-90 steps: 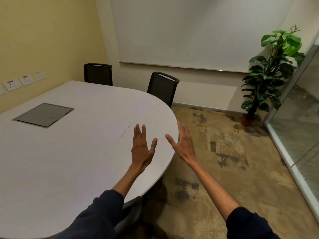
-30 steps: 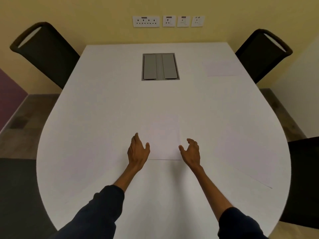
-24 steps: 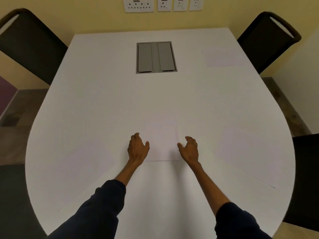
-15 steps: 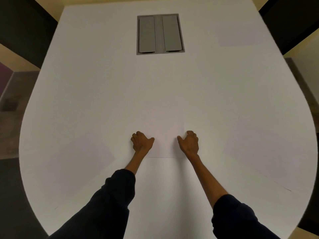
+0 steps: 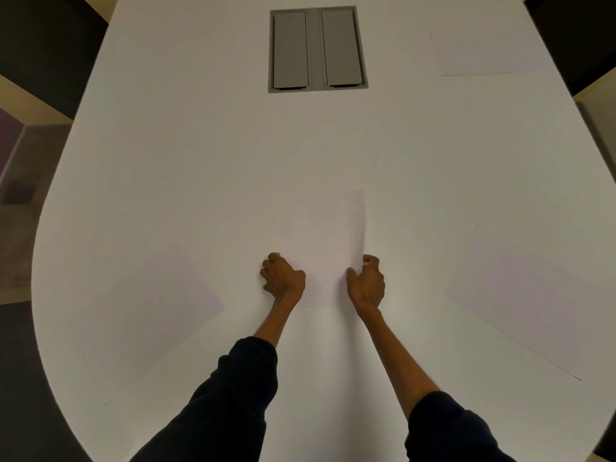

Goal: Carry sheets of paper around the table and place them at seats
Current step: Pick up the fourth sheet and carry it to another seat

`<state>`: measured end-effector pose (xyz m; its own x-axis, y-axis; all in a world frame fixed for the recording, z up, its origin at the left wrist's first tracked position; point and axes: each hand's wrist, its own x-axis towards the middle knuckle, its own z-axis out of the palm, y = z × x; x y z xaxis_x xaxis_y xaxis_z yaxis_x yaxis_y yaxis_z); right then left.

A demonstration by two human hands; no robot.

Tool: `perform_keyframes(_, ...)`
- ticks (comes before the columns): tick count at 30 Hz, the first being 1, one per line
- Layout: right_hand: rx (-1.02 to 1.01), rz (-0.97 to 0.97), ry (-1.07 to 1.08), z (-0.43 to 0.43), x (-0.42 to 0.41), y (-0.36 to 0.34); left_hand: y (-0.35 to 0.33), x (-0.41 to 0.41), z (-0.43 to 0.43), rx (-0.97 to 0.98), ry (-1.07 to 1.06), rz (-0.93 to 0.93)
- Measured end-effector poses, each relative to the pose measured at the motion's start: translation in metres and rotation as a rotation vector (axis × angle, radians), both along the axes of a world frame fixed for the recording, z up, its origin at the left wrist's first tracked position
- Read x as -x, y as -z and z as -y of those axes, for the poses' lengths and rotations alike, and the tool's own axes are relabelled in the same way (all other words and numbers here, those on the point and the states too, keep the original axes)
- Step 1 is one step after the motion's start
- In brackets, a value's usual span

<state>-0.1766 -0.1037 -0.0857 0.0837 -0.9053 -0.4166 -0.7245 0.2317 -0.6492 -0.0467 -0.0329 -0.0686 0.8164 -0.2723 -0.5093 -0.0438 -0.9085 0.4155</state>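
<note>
Arms extended, lower centre. Left hand (image 5: 283, 279) and right hand (image 5: 366, 282), fingers curled, grip side edges of sheet (image 5: 328, 238) on bench (image 5: 200, 155); its long axis runs up-frame.

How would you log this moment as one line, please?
centre sheet: on table, right edge curling up | left hand: grips left edge | right hand: pinches right edge | other sheets: three, flat
</note>
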Motion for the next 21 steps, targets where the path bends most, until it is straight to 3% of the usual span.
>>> perform_keyframes(6,-0.009,-0.001,0.033,0.008,0.002,0.002,0.001,-0.006,-0.006,0.090,-0.041,-0.047)
perform_keyframes(10,-0.033,0.111,0.081,0.011,0.009,-0.003,-0.002,-0.011,-0.013,0.176,-0.063,-0.064)
perform_keyframes(16,-0.078,0.297,0.081,0.016,0.021,-0.020,-0.021,-0.017,-0.016,0.481,-0.048,-0.199)
perform_keyframes(21,-0.053,0.344,0.068,0.014,0.030,-0.043,-0.042,-0.017,-0.023,0.627,-0.057,-0.156)
